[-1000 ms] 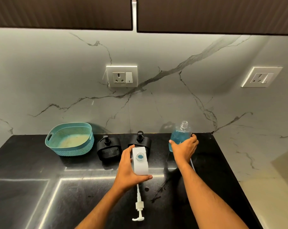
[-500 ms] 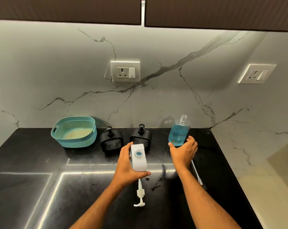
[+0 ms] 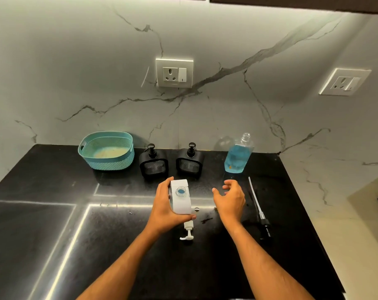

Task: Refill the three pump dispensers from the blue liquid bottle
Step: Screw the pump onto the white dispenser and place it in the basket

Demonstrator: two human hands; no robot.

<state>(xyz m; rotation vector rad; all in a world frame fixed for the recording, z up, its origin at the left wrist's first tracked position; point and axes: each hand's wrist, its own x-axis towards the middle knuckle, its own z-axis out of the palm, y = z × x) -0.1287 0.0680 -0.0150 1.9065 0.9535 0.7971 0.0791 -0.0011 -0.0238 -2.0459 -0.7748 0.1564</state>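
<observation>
Reaching forward over the black desk [image 3: 54, 213], the left hand [image 3: 165, 210] wraps its grip around the uncapped white dispenser [image 3: 180, 197]. The right hand [image 3: 230, 199] hovers open, fingers spread, empty. The blue liquid bottle [image 3: 238, 155] stands uncapped just beyond it, apart, right of two black pump dispensers [image 3: 154, 163].

Left hand [image 3: 166, 206] curled in a closed grip; right hand [image 3: 230, 200] free, fingers loosely spread.
</observation>
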